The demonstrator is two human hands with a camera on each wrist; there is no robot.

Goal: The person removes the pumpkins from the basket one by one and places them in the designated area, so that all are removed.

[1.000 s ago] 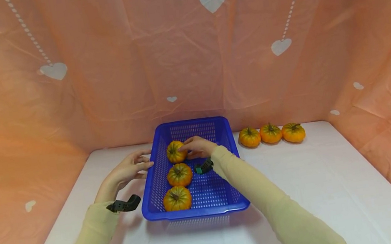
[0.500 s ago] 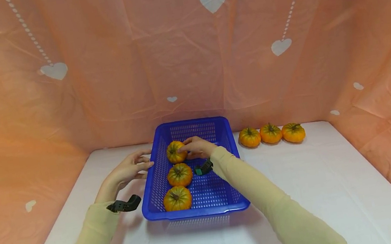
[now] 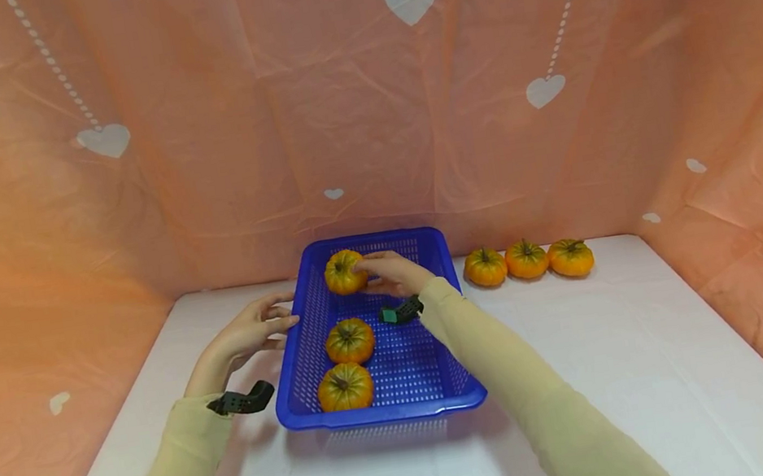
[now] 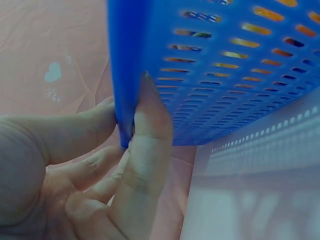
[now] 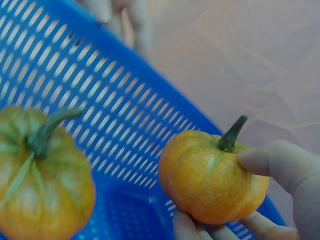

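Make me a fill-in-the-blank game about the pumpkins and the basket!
1. The color of the basket is ____.
2. The person's ____ hand holds a pumpkin.
3. Outside the basket, ____ pumpkins rest on the table.
4. The left hand grips the ____.

Missing words: blue; right; three; basket.

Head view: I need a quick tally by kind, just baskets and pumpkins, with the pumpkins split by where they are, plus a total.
Blue basket: 1
Orange pumpkins: 6 (1 held in the right hand, 2 lying in the basket, 3 in a row on the white table)
Total: 7
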